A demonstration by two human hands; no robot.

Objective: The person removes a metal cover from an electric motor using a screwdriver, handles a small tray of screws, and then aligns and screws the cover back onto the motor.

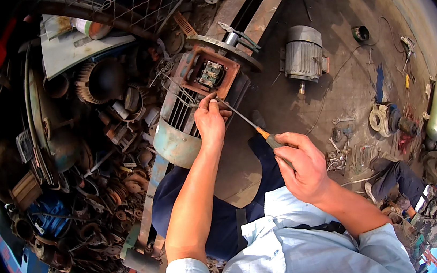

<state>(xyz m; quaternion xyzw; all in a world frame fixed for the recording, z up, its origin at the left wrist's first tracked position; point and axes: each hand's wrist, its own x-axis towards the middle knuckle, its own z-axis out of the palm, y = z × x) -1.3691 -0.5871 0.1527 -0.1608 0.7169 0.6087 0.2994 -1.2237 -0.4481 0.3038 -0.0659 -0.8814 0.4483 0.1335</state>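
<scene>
A large electric motor [178, 135] with a teal end cover lies before me, the rusty terminal box [231, 81] on it uncovered. Inside the box sits a terminal block [211, 75] with several metal contacts. My right hand [303, 163] grips a screwdriver [269, 137] by its orange and dark handle. The shaft slants up and left to the fingers of my left hand [210, 121]. Those fingers are pinched at the box's near edge; what they hold is too small to make out. Loose wires [184, 94] hang beside the left hand. Pliers [239, 33] rest by the motor's round flange [251, 61].
A smaller grey motor [304, 56] stands on the floor to the right. Wrenches and small parts [340, 147] lie nearer. Scrap metal parts [113, 202] are heaped along the left. Another person's legs [396, 181] show at lower right, and rails [268, 4] run at the back.
</scene>
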